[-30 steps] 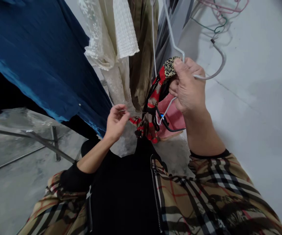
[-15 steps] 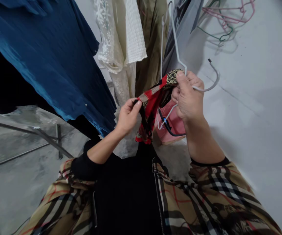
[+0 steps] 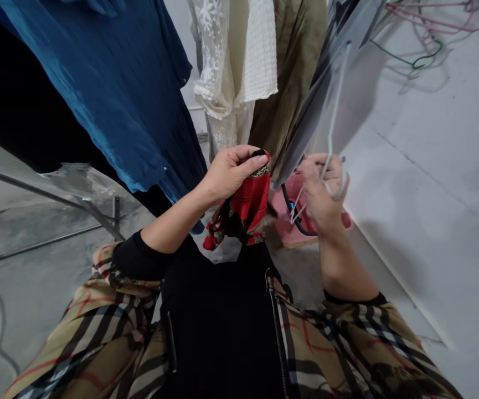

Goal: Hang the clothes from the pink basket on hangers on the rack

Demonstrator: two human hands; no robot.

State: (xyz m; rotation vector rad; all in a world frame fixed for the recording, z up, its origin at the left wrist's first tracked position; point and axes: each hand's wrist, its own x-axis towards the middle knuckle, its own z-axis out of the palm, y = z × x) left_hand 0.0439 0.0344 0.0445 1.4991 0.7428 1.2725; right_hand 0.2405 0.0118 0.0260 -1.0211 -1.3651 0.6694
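Note:
My left hand (image 3: 233,174) is shut on a red patterned cloth garment (image 3: 247,208) with leopard-print trim and black straps, which hangs below the fingers. My right hand (image 3: 320,191) grips a thin white wire hanger (image 3: 331,119), whose long arm rises past a grey garment. Part of the hanger is hidden by my fingers. A black cord (image 3: 293,208) loops just left of my right hand, and a pink plastic object (image 3: 293,235) lies below it. The two hands are apart.
A blue garment (image 3: 110,94), a white lace garment (image 3: 235,61) and an olive garment (image 3: 295,72) hang ahead, with a grey garment (image 3: 326,83) to the right. Metal bars (image 3: 44,233) lie left on the concrete floor. Pink and green wires (image 3: 426,27) lie top right.
The red garment has passed from my right hand into my left, which has closed on it. My right hand has dropped lower with the hanger, and the view has tilted down.

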